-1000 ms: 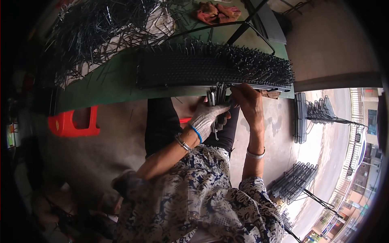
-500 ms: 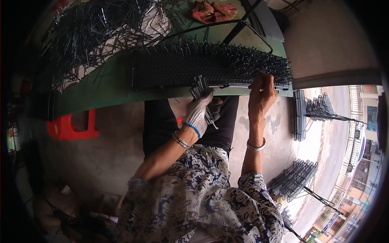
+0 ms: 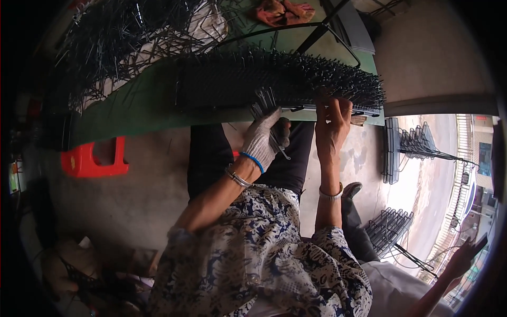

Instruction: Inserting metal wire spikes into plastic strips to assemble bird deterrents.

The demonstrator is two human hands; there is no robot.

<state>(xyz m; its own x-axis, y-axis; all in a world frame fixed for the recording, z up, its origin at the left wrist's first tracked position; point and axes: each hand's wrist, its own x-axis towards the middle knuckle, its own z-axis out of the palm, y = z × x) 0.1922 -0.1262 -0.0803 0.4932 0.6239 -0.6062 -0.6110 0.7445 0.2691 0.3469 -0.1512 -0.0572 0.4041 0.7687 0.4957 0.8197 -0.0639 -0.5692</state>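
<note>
A grey knitted glove with a blue cuff covers my left hand (image 3: 262,138), which is closed around a bundle of thin dark metal hooks (image 3: 264,99). Their upper ends fan out before the front edge of a long black perforated panel (image 3: 211,87). Many similar hooks (image 3: 327,71) stick up from the panel, crowded thickly at its right. My bare right hand (image 3: 334,119) is at the panel's front edge near the right end, fingers bent and pinched together. Whatever lies between those fingertips is too dark to make out.
The panel rests on a green table (image 3: 121,119). A heap of loose hooks (image 3: 116,47) covers its left side, and a reddish cloth (image 3: 283,12) lies at the back. A red stool (image 3: 108,166) stands below. Wire racks (image 3: 391,227) and another person's hand (image 3: 465,259) are at right.
My right hand has shifted slightly left along the panel's edge. The left hand still grips its bundle. Another person, with a leg and an outstretched arm showing, has come into view at lower right.
</note>
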